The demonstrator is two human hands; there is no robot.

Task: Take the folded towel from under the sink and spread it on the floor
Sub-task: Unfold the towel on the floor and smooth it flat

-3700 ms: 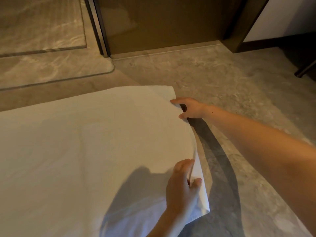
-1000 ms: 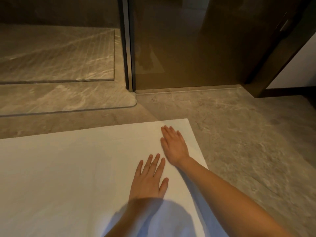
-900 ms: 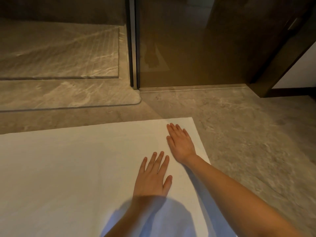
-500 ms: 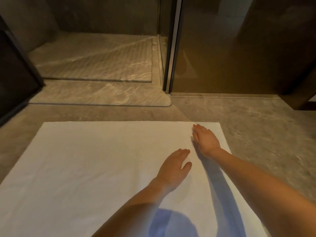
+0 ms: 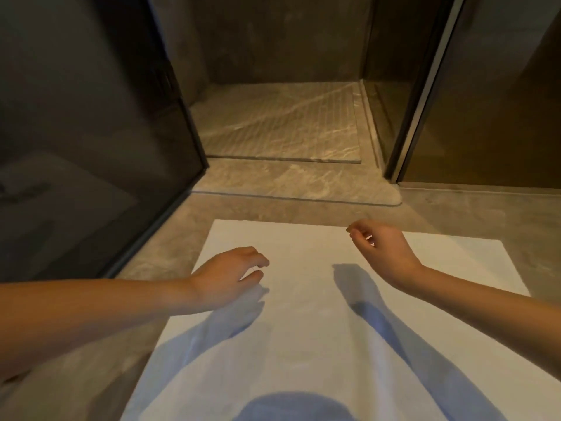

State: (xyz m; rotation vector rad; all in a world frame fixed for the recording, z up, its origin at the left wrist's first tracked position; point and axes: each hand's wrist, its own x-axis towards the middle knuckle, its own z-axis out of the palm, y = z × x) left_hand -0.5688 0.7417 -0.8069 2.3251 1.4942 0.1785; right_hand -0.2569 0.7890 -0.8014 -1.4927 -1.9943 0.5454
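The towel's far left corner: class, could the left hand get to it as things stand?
Probably yes. The left hand hovers open just short of that corner of the towel, and nothing lies between them on the floor.

Two bare forearms in view, no sleeves showing up to the frame edges. Left hand (image 5: pixel 230 273) and right hand (image 5: pixel 383 250): no gloves, no watch or wristband visible. Fingers (image 5: pixel 256 260) look bare; image too soft to check for rings.
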